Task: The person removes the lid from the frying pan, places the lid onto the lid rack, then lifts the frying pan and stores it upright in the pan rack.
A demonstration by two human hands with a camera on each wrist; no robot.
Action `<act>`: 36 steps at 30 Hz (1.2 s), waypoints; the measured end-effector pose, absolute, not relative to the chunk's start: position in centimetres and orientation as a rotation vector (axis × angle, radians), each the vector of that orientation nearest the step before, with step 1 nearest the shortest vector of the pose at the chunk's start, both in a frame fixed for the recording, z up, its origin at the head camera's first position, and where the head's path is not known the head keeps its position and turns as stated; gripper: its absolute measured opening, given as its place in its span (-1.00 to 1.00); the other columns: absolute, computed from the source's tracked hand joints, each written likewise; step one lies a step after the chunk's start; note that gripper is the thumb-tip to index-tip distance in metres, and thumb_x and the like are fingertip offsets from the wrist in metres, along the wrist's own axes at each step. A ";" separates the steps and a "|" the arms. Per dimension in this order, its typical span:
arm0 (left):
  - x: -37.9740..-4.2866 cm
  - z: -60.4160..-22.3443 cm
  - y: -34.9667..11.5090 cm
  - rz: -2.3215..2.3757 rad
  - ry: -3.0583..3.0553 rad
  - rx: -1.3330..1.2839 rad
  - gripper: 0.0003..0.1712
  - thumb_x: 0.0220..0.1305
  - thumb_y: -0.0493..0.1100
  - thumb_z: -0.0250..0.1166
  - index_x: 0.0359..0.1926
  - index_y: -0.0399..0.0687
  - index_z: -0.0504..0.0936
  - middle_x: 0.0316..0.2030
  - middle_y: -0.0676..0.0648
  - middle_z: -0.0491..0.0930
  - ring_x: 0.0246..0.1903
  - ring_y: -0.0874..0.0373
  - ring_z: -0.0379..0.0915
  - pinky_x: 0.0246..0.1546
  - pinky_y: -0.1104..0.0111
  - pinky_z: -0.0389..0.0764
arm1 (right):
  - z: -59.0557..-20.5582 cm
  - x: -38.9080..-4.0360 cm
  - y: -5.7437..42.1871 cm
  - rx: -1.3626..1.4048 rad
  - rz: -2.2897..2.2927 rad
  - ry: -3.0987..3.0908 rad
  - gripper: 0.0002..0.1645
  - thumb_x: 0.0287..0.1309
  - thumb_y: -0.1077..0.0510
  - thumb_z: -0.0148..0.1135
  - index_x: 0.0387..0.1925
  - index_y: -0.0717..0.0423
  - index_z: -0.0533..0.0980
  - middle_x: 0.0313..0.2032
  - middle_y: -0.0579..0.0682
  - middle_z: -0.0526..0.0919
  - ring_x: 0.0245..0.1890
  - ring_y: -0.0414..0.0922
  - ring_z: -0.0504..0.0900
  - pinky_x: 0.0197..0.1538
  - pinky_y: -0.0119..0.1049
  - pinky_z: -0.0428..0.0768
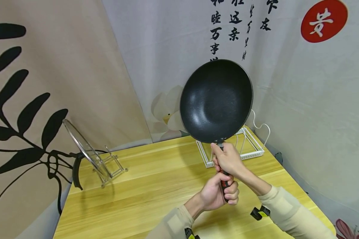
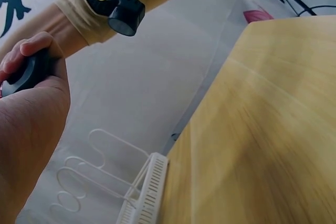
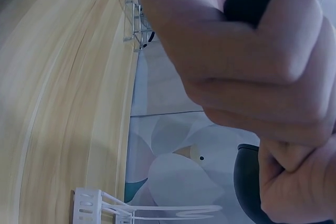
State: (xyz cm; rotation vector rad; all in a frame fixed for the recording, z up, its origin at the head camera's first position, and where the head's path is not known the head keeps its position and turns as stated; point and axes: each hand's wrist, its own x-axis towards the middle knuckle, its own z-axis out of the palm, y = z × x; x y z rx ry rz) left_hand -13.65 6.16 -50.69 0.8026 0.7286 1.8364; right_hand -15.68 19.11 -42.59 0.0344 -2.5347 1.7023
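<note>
A black wok (image 1: 216, 99) is held up over the far right part of the table, its dark inside facing the head camera and its handle pointing down. My right hand (image 1: 228, 159) grips the handle close to the wok's body. Below it, my left hand (image 1: 216, 194) wraps the lower part of the black handle (image 1: 224, 189), which has red lettering. In the right wrist view the handle's end (image 3: 247, 6) pokes out of the left fist, and part of the wok (image 3: 248, 182) shows beside the right hand (image 3: 299, 182).
Behind the wok stands a white wire rack (image 1: 251, 154), partly covered by it. A glass lid (image 1: 85, 149) with a metal rim leans on a chrome wire rack (image 1: 118, 171) at the table's left. A printed cloth (image 1: 167, 49) hangs behind the wooden table (image 1: 146, 186).
</note>
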 end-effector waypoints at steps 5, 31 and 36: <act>-13.6 -50.7 6.6 1.831 0.725 0.803 -0.71 0.61 -0.09 -0.26 -0.38 0.17 0.17 -0.55 0.20 0.20 -0.57 0.24 0.02 -0.38 0.42 0.25 | -42.6 -15.6 19.5 0.013 1.720 -2.536 -0.36 0.78 -0.06 0.03 -0.55 0.10 0.47 -0.78 -0.08 0.53 -0.78 -0.13 0.54 -0.64 -0.34 0.41; -13.8 -50.6 8.3 1.787 0.713 0.740 -0.74 0.54 -0.09 -0.24 -0.39 0.15 0.17 -0.54 0.17 0.18 -0.54 0.18 -0.04 -0.36 0.38 0.23 | -42.6 -15.3 21.3 -0.030 1.579 -2.562 -0.42 0.78 -0.01 0.04 -0.50 0.11 0.48 -0.77 -0.08 0.53 -0.77 -0.05 0.60 -0.54 -0.23 0.55; -13.8 -50.5 8.7 1.778 0.717 0.727 -0.73 0.52 -0.09 -0.23 -0.41 0.13 0.16 -0.55 0.17 0.18 -0.55 0.20 -0.03 -0.36 0.39 0.24 | -42.7 -15.2 21.6 -0.080 1.542 -2.568 -0.45 0.77 -0.03 0.05 -0.46 0.11 0.51 -0.76 -0.09 0.55 -0.77 -0.06 0.62 -0.54 -0.24 0.56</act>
